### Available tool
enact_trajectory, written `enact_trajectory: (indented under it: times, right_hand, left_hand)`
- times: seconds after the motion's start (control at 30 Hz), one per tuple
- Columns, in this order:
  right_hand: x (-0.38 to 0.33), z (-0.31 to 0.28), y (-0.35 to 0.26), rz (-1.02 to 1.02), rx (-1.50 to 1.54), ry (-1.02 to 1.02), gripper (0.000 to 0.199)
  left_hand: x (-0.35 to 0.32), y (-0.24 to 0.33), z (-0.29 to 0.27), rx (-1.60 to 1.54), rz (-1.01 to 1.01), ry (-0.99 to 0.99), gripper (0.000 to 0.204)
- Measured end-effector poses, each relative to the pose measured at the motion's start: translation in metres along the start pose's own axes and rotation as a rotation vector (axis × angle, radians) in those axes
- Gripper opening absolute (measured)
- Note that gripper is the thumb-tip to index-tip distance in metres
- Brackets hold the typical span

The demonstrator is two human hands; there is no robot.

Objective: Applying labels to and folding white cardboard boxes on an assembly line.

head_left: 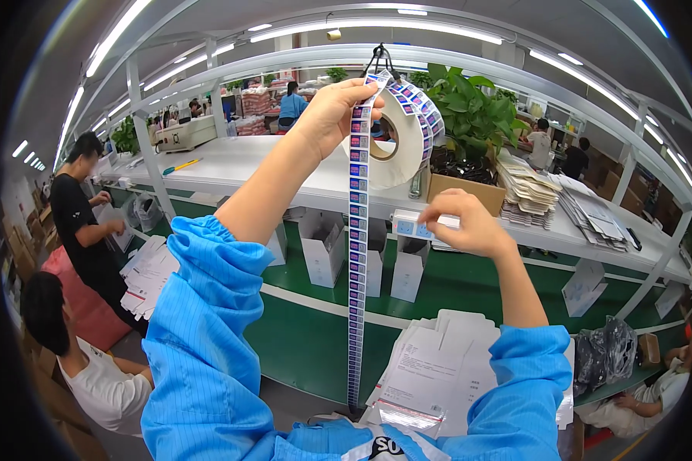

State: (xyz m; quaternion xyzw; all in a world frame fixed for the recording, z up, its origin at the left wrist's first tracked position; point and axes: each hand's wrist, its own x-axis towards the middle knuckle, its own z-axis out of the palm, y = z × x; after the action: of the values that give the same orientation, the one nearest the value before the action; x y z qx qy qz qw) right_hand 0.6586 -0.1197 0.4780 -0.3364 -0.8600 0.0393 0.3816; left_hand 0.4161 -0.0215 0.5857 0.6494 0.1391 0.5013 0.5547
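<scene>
A long strip of small printed labels (357, 200) hangs from a large label roll (413, 146) down past the shelf's front edge toward my lap. The roll hangs below a black tie (380, 55) on the overhead rail. My left hand (338, 115) is raised beside the roll, its thumb and fingers closed on the upper part of the strip. Lower and to the right, my right hand (469, 223) is in front of a white power strip (404, 224) on the shelf edge. Its fingers are loosely bent and apart, and I see nothing held in them.
Flattened white cartons (438, 369) lie stacked in front of me by the green bench (307, 346). Open white boxes (322, 250) stand under the shelf. A cardboard box (461, 188) with a plant and piled papers (527, 188) sit on the shelf. One person (84, 207) stands at left; others sit nearby.
</scene>
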Motion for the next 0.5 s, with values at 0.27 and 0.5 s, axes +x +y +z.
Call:
enact_trajectory:
  times: [0.27,0.5]
  right_hand:
    - [0.095,-0.026,0.022,0.001,-0.030,0.712,0.035]
    - [0.093,-0.042,0.022,0.243,0.437,0.525,0.030]
  left_hand:
    - [0.014,-0.003,0.005,-0.078,0.030,-0.051,0.020]
    - [0.002,0.005,-0.001,-0.034,0.031,-0.006,0.020]
